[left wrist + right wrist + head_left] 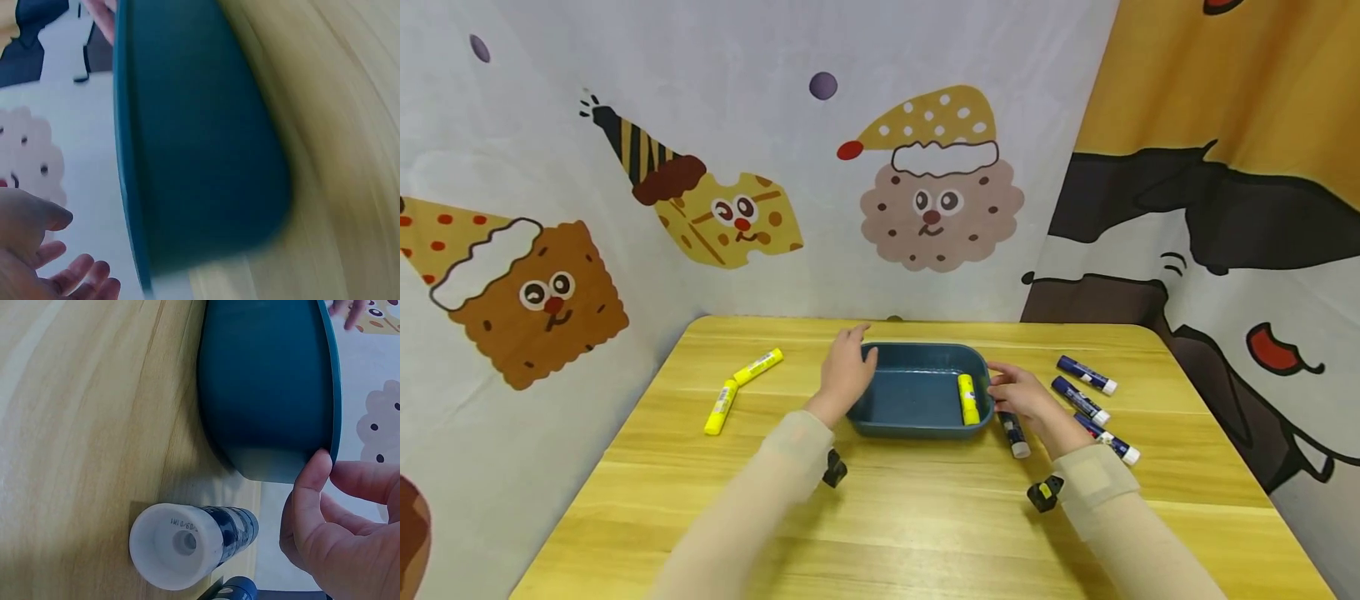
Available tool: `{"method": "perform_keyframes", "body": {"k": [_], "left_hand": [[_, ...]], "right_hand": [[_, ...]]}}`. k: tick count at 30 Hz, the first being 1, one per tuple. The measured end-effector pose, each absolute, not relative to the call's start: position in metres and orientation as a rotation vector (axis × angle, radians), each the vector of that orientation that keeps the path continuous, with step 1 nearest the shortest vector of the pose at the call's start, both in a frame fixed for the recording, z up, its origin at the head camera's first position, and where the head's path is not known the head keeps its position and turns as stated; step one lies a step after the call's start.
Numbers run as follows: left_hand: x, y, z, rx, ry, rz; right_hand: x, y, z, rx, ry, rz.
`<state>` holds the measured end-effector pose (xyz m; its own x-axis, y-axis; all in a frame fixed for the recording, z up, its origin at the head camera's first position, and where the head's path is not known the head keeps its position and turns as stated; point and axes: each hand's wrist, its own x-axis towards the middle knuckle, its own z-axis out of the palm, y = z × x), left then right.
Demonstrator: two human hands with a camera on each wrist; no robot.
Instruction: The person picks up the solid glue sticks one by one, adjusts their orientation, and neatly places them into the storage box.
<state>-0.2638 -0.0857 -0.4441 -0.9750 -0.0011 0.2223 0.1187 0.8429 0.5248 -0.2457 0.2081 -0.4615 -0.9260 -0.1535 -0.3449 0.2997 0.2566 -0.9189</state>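
Note:
A dark teal plastic tray (917,432) stands in the middle of the table. Inside it, towards the right end, lies a yellow glue stick (967,400). My right hand (1018,392) pinches the tray's right-end rim between thumb and finger, as the right wrist view shows at close range. Under that hand, just outside the tray, lies a dark blue glue stick (1015,437) with a white base (176,547). My left hand (847,367) is at the tray's left end, its fingers loosely bent. In the left wrist view those fingers (81,275) hold nothing and stand apart from the rim.
Two yellow glue sticks (721,407) lie end to end on the table's left side. Three dark blue glue sticks (1080,401) lie roughly parallel on the right. Behind the wooden table (910,525) hangs a cloth (827,275) with cartoon figures.

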Motion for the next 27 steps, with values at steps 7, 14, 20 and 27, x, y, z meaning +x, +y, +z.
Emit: {"method": "perform_keyframes", "body": {"k": [7, 14, 20, 27], "left_hand": [[-0.260, -0.159, -0.452, 0.013, -2.815, -0.729], [-0.243, -0.226, -0.456, 0.119, -2.903, -0.686], [-0.230, -0.264, -0.464, 0.231, -3.006, -0.679], [-0.220, -0.282, -0.471, 0.261, -3.160, -0.624]], "right_hand": [[-0.247, 0.210, -0.462, 0.144, 2.157, -1.721], [-0.245, 0.210, -0.460, 0.144, 2.156, -1.717], [-0.246, 0.210, -0.461, 0.141, 2.157, -1.711], [-0.243, 0.209, -0.459, 0.137, 2.156, -1.716]]}}
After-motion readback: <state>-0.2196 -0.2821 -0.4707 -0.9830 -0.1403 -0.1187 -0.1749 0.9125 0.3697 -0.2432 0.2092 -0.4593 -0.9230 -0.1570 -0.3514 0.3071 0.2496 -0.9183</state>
